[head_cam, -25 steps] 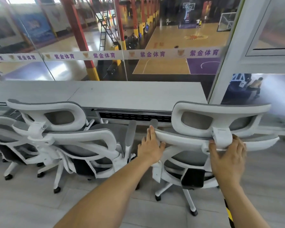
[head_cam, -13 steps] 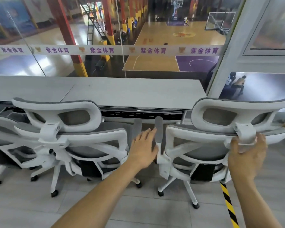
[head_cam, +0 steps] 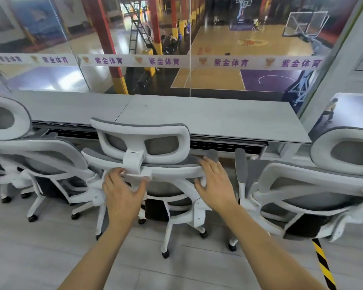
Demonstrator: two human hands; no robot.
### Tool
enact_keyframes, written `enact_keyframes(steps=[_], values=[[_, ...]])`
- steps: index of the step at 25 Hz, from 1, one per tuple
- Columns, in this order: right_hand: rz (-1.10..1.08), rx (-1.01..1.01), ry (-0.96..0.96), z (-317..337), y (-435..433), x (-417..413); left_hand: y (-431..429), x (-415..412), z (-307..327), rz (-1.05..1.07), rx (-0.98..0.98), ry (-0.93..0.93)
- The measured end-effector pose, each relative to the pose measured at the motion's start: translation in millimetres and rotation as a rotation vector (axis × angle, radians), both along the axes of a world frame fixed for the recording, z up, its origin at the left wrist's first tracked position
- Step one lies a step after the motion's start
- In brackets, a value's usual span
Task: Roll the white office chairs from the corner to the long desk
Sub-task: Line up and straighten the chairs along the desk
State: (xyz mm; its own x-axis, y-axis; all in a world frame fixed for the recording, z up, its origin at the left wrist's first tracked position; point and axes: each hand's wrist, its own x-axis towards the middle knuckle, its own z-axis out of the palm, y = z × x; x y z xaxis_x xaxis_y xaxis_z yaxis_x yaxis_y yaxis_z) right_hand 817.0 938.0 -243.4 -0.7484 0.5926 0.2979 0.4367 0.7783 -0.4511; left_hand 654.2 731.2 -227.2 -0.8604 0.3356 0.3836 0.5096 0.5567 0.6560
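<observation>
- I have both hands on the back of the middle chair (head_cam: 172, 174), which stands with its seat facing the bench (head_cam: 218, 118), and its headrest (head_cam: 143, 132) reaches up in front of the bench edge.
- My left hand (head_cam: 124, 191) grips the top rail right at the headrest bracket (head_cam: 134, 162), with the fingers (head_cam: 113, 174) curled over the rail and the thumb spread out below it.
- My right hand (head_cam: 215, 184) holds the rail's right corner. The fingers lie fairly flat over the top and the thumb hooks underneath, so the rail is pinched between them.
- The right chair (head_cam: 314, 176) and the left chair (head_cam: 50, 151) stand on either side, backs towards me, in a row along the bench.
- I judge this to be the parking step: the chair is at the bench and I am squaring it into the row, not fetching it.
- The next move calls for an even push through both hands so the castors (head_cam: 165, 254) roll straight across the floor (head_cam: 50, 258) and the seat slides under the bench.
- The armrest (head_cam: 213, 154) sits near the right chair's armrest (head_cam: 240, 164), so I should keep the chair from swinging right.
</observation>
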Motion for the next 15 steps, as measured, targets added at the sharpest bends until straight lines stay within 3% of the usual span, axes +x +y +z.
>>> enact_keyframes(steps=[2, 6, 15], values=[[0.029, 0.05, -0.047, 0, -3, -21, -7, -27, 4, -0.01, -0.045, -0.147], [0.031, 0.116, -0.123, 3, 4, -30, -10, -63, -5, -0.186, -0.252, -0.165], [-0.023, 0.075, -0.146, 1, 30, -4, 27, -31, -6, -0.252, -0.179, -0.222]])
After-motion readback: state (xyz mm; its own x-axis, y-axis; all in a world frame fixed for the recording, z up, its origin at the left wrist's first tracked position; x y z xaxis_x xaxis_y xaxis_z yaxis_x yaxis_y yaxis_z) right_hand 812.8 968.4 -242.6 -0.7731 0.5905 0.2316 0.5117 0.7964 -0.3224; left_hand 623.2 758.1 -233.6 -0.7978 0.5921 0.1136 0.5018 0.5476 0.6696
